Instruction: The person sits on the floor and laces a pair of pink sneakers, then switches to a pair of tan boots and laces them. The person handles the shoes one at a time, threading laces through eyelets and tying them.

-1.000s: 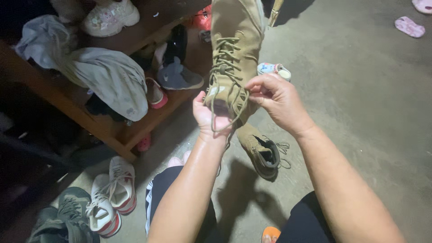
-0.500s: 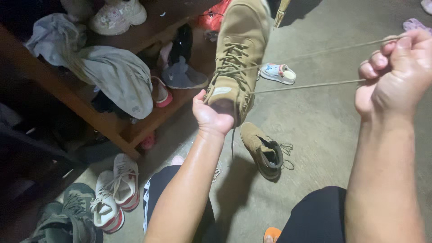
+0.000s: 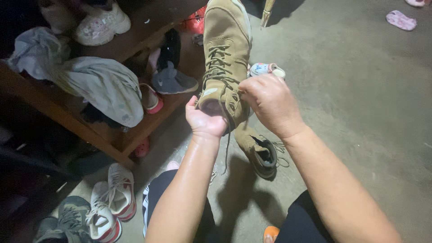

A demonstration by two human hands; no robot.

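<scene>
Aloft, tan boot (image 3: 225,54) sits between both hands' fingers (image 3: 252,87).

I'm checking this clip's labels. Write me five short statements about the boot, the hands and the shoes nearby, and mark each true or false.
1. The left hand holds the tan boot at its ankle end. True.
2. The right hand rests on the floor. False: it is at the boot's upper lace holes.
3. A second tan boot lies on the concrete floor. True.
4. The wooden shelf holds only books. False: shoes and a grey cloth.
5. White sneakers sit on the floor. True.
</scene>
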